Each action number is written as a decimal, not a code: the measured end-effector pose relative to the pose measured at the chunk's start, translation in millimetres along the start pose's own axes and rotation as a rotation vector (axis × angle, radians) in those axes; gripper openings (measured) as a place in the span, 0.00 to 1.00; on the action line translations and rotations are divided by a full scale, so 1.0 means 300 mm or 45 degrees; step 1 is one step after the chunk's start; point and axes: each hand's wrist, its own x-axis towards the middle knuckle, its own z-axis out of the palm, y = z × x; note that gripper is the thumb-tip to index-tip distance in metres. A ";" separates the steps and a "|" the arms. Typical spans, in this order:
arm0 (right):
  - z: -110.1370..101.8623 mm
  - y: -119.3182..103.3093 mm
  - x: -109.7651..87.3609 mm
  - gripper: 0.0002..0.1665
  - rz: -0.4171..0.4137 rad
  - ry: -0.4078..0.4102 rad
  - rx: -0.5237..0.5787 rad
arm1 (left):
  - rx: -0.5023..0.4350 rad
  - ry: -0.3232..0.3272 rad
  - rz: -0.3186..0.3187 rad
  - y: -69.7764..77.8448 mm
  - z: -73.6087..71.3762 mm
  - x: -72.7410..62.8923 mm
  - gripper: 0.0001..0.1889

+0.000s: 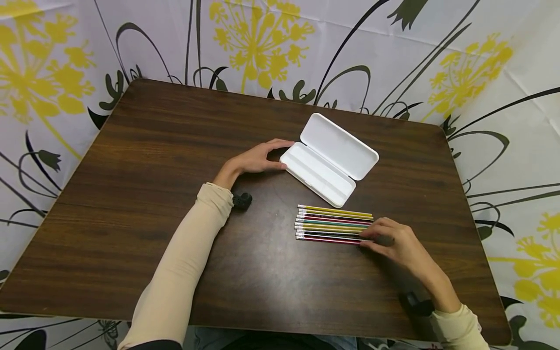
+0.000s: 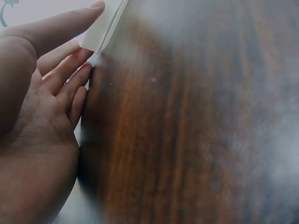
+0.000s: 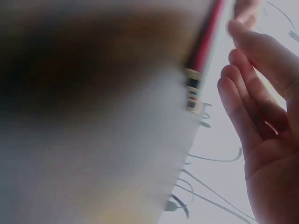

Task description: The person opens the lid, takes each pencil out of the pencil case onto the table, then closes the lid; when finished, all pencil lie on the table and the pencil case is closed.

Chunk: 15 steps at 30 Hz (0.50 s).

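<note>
A white pencil case lies on the table with its lid raised back; its tray has a lengthwise ridge. My left hand holds the case's left end between thumb and fingers; the left wrist view shows a corner of the case between them. Several pencils, yellow, red, black and green, lie side by side in front of the case, eraser ends to the left. At their right ends is my right hand, thumb and index fingertips close by the nearest ones. A red-and-black pencil shows beside the fingertips in the right wrist view.
The dark wood table spreads wide to the left of the case. Behind it and at the sides hangs white cloth with yellow and dark plant prints. Black wrist cameras sit at both wrists.
</note>
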 end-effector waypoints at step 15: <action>-0.100 0.116 0.355 0.13 0.499 0.665 -0.019 | -0.027 0.013 -0.013 0.004 0.005 -0.001 0.36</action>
